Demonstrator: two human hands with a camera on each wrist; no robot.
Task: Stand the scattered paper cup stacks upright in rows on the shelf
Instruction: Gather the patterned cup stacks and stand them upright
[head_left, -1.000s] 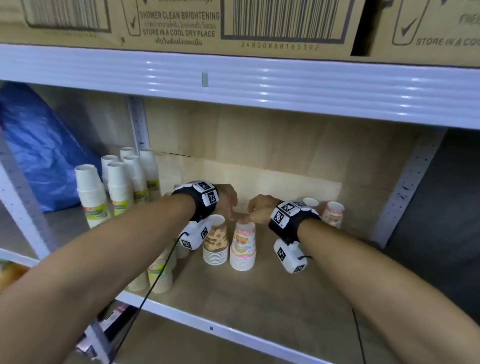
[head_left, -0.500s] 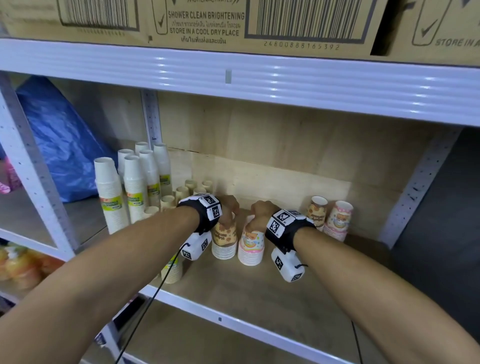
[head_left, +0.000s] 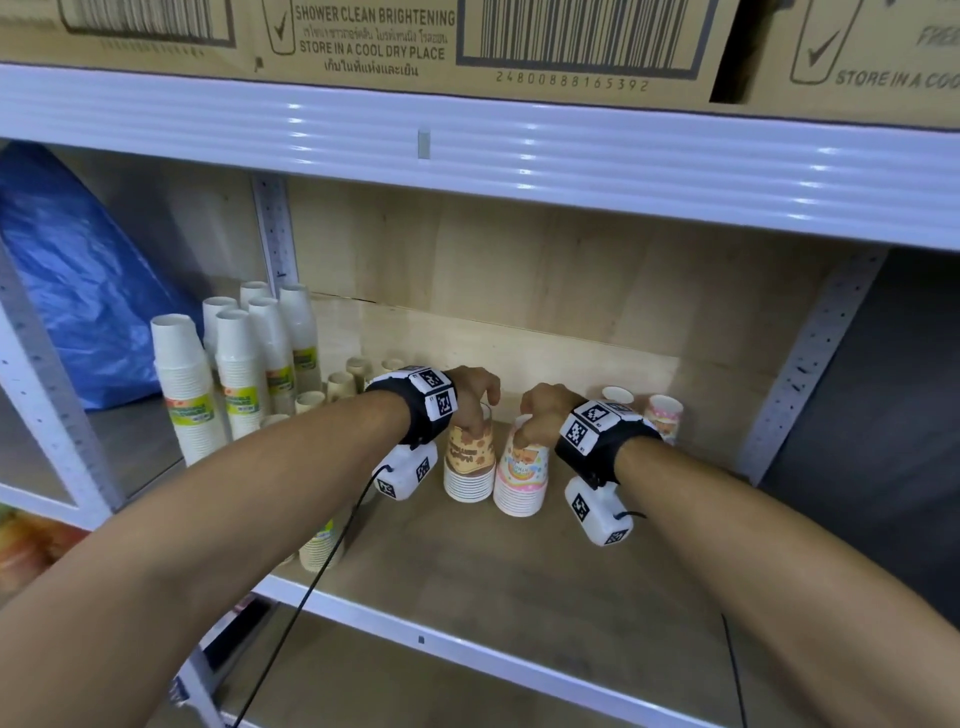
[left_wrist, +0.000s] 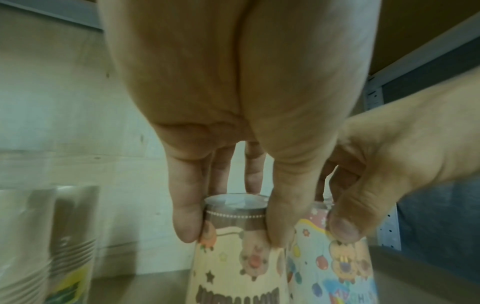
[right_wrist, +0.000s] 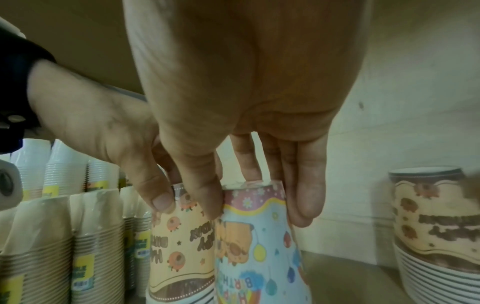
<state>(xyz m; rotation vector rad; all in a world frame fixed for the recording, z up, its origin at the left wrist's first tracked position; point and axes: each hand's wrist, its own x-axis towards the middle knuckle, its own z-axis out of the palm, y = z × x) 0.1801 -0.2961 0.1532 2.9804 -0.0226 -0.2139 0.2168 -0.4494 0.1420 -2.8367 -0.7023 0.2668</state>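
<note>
My left hand (head_left: 470, 400) pinches tan stack (head_left: 469, 462) top, right hand (head_left: 540, 415) pinches pink stack (head_left: 521, 478); light, crushable, grip near top gently.

Both arms reach forward, forearms bare, black bands on wrists | left hand (head_left: 470, 397): palm down, fingers (left_wrist: 185, 214) and thumb curled, pinching from above | right hand (head_left: 543, 413): same pose, fingertips (right_wrist: 306, 197) down, just beside the left
</note>
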